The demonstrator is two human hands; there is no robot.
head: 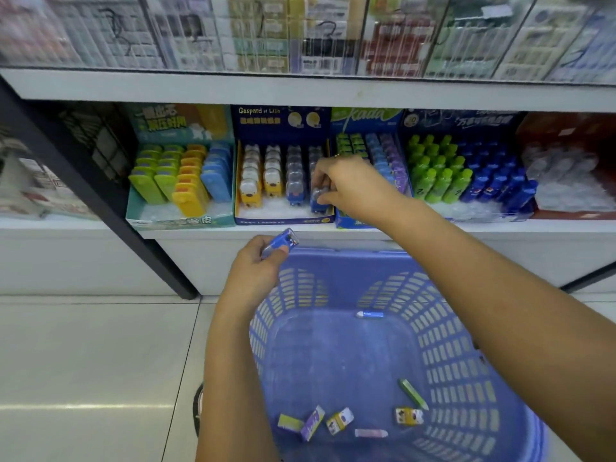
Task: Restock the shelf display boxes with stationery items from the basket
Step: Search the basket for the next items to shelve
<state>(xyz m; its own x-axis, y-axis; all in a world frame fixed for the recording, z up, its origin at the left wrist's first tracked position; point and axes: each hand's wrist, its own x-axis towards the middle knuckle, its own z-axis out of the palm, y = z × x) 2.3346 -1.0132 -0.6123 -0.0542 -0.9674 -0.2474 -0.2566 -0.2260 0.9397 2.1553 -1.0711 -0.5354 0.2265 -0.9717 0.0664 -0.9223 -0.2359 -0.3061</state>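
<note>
Your left hand (256, 261) curls its fingers round a small blue plastic item (281, 243), held above the far rim of the basket (366, 258). The item's long axis slants from lower left to upper right, with the dark printed end pointing up toward the shelf edge. Your right hand (346, 185) reaches into the navy display box (283, 220) and pinches the front piece (318, 198) of the rightmost row. That piece stands upright on its blue base and has a clear rounded top. Your hands are well apart, one at the shelf and one below it.

The navy display box is printed cardboard with a pale floor. It holds four rows running front to back, two yellow-based on the left and two blue-based on the right. Just beside it on the left sits a teal box (180, 221) of flat green, yellow and blue cases. On the right your wrist crosses a box of green, blue and purple pieces, and beyond it stand green and blue bottles (466, 175).

The basket is blue slotted plastic. On its floor lie a blue tube (370, 315) near the far wall, a green stick (412, 393), several small printed cartons (340, 421) and a pale pink piece (370, 432) nearer you.
</note>
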